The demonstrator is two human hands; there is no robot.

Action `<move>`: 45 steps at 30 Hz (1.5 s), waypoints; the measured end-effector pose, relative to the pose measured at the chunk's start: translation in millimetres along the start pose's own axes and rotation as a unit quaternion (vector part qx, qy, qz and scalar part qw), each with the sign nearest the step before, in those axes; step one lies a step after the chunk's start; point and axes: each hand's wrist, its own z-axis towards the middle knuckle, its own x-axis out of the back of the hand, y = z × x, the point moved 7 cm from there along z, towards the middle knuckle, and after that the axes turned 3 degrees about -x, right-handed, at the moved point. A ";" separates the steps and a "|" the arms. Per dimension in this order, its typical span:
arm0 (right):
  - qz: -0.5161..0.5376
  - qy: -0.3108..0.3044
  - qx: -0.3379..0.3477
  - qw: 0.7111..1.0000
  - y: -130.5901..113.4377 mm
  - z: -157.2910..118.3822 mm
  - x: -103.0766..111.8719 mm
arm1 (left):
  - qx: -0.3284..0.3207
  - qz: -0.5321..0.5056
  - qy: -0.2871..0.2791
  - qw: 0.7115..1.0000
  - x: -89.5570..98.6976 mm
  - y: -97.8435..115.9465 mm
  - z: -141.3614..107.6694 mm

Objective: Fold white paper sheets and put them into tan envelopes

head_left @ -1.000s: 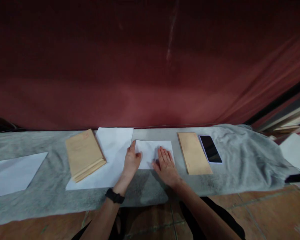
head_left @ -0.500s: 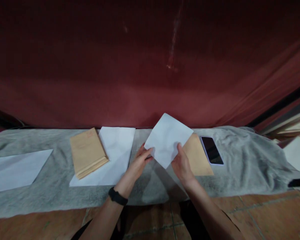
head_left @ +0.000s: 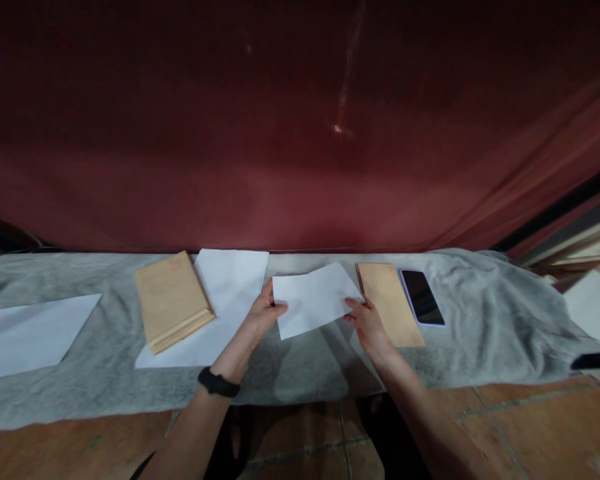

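A white sheet of paper (head_left: 315, 298) is held up between my two hands, above the grey cloth. At its left end my left hand (head_left: 265, 313) pinches it, thumb on top and fingers beneath. My right hand (head_left: 367, 323) grips the right end the same way. Beside my right hand lies a brown envelope (head_left: 393, 303), flat on the cloth. Left of my left hand, a stack of brown envelopes (head_left: 173, 300) rests partly on a pile of white paper (head_left: 235, 280). A black band (head_left: 219, 382) circles my left wrist.
The grey cloth (head_left: 300, 373) covers a long narrow surface against a dark red wall-like backing (head_left: 280, 167). A phone (head_left: 423, 298) lies right of the envelope. Another white sheet (head_left: 30, 337) lies at far left. White paper (head_left: 597, 310) shows at far right. Tiled floor (head_left: 540, 427) runs below.
The paper in my hands has turned from a tilted diamond to a wide, nearly level position and come lower. My left hand has moved left, so my hands are farther apart.
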 end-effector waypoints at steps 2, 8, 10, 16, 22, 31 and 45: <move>-0.042 0.011 0.010 0.999 3.2 2.8 8.0 | 0.009 0.031 -0.018 0.999 6.8 1.5 2.1; -0.329 -0.015 0.086 0.940 4.6 1.3 6.1 | -0.008 0.097 -0.016 0.995 27.8 -7.0 11.5; -0.455 0.002 0.119 0.882 -0.1 -4.6 3.8 | -0.015 0.132 0.002 0.991 34.2 -13.9 14.9; -0.700 0.004 0.139 0.700 -9.1 -22.7 -5.4 | -0.073 0.253 0.033 0.964 37.4 -19.7 21.9; -0.729 -0.023 0.145 0.669 -9.5 -26.4 -8.5 | -0.116 0.409 0.061 0.903 32.4 -9.2 15.9; -0.726 -0.028 0.150 0.670 -13.5 -29.1 -11.0 | -0.122 0.523 0.061 0.842 22.0 -9.2 5.0; -0.753 -0.021 0.152 0.639 -14.5 -30.0 -10.1 | -0.123 0.578 0.052 0.805 16.1 -5.5 -6.7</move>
